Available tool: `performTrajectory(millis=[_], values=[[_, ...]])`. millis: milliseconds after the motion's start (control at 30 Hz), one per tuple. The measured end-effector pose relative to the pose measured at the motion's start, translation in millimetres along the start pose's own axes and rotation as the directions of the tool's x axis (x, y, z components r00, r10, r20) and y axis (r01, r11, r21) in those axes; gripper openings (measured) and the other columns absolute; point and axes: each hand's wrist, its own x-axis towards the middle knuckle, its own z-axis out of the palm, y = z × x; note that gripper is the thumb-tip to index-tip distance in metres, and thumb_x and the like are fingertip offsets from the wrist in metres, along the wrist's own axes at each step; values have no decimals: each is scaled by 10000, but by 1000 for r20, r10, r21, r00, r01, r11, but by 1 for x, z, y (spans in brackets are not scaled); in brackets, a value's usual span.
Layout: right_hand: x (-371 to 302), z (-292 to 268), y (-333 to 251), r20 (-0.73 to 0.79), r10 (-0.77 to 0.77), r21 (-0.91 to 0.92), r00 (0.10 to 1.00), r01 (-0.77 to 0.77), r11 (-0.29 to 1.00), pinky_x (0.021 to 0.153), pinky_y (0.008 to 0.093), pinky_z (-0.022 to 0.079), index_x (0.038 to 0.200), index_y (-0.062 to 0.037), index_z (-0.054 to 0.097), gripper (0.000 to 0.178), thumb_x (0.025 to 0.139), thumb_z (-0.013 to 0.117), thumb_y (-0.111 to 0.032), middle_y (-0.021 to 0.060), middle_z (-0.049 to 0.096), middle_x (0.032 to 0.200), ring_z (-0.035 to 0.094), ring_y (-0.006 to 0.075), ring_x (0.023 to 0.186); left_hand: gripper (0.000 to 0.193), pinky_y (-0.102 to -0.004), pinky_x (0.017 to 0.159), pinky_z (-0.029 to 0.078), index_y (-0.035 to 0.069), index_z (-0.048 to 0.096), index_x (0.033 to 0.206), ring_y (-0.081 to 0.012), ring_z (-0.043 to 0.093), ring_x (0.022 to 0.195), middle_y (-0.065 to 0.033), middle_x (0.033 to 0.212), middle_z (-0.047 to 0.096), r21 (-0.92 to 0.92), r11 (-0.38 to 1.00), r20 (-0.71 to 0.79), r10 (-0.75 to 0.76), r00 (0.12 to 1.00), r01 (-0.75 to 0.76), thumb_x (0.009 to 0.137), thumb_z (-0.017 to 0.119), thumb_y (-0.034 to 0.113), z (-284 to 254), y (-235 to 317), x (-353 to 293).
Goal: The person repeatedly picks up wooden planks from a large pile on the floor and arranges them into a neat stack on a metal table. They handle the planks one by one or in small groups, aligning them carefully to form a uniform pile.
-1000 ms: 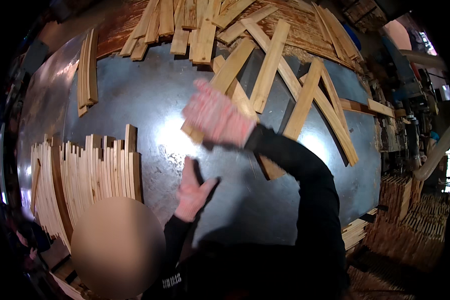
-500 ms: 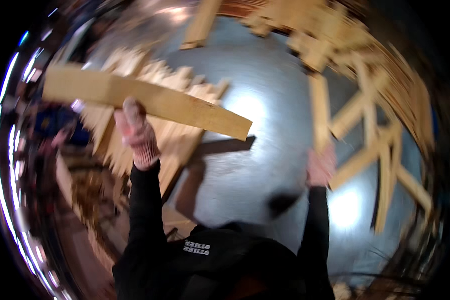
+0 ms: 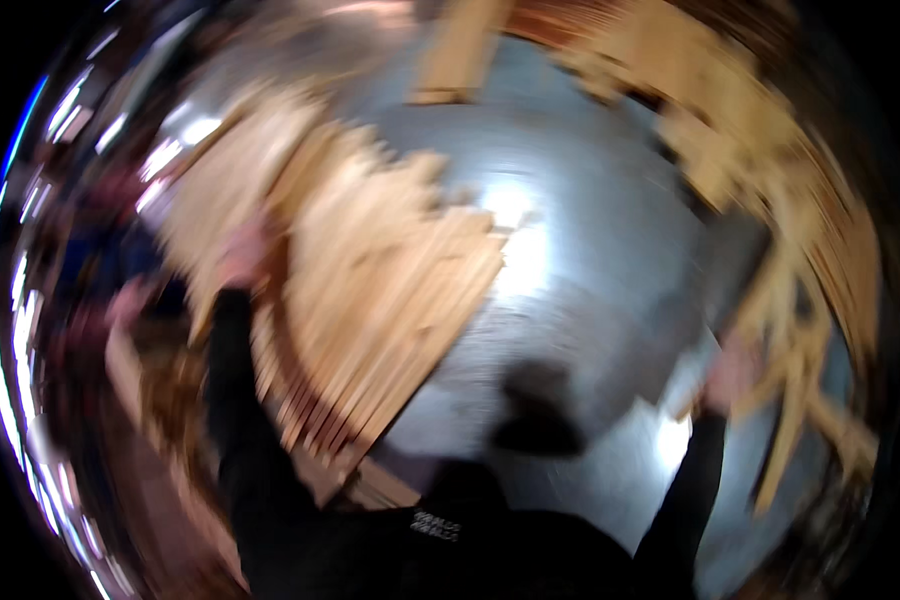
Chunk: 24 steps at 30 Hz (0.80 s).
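Note:
My left hand, smeared by motion, is over the left part of a broad spread of pale wooden boards laid side by side. It is beside a board that slants across that spread; whether the fingers grip anything cannot be made out. Far to the right, my right hand is at the near left edge of a loose heap of crossed wooden strips. Its fingers are blurred too, and any hold on a strip is unclear.
The boards rest on a shiny grey metal table. More wood is stacked along its far right rim. A separate plank lies at the far edge. A wooden-sided bin stands at left, near a blurred hand of another person.
The raised board in my left hand no longer shows held up across the view. My left hand has moved lower, my right hand further right. The whole scene has swung rightward.

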Motion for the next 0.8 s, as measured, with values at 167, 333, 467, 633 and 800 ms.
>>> performTrajectory(millis=[167, 333, 467, 633, 800], values=[[92, 68, -55, -42, 323, -391, 946, -313, 865, 1221, 483, 191, 1590, -23, 196, 1199, 750, 614, -771, 263, 248, 1616, 232, 419, 1498, 778, -458, 863, 549, 105, 277, 1569, -387, 646, 1081, -209, 1386, 569, 425, 892, -569, 133, 811, 152, 951, 632, 417, 75, -71, 30], [97, 59, 6, -469, 355, -509, 809, -576, 640, 944, 394, 511, 1487, -116, 333, 982, 724, 789, -533, 192, 547, 1368, 621, 277, 1156, 793, -473, 1002, 502, 37, 266, 1565, -416, 559, 1243, -254, 1462, 470, 418, 905, -695, 376, 613, -81, 939, 693, 273, 2, 99, 46], [92, -18, 96, -81, 484, -326, 872, -481, 813, 969, 418, 498, 1514, -87, 288, 1058, 700, 794, -535, 224, 510, 1405, 606, 317, 1183, 702, -420, 1130, 406, -3, 332, 1530, -337, 509, 1321, -213, 1473, 473, -626, 599, -485, 202, 851, -499, 948, 695, 149, -29, 333, 1], [32, -99, 144, 491, 266, 305, 829, -450, 840, 936, 366, 529, 1476, -71, 392, 846, 799, 780, -398, 135, 671, 1180, 668, 252, 1079, 632, -351, 964, 521, -3, 403, 1477, -220, 633, 1102, -124, 1209, 629, -970, 242, 111, 550, 828, -30, 929, 654, 187, 26, 580, -37], [-80, -86, 224, 706, -259, 702, 659, -701, 129, 851, 343, 532, 1254, -43, 640, 446, 914, 688, -328, 87, 715, 1100, 671, 180, 1019, 472, -417, 890, 575, 9, 491, 1362, -271, 679, 1015, -125, 1144, 656, -584, -126, 370, 838, 401, 802, 996, 603, 285, 61, 763, -120]])
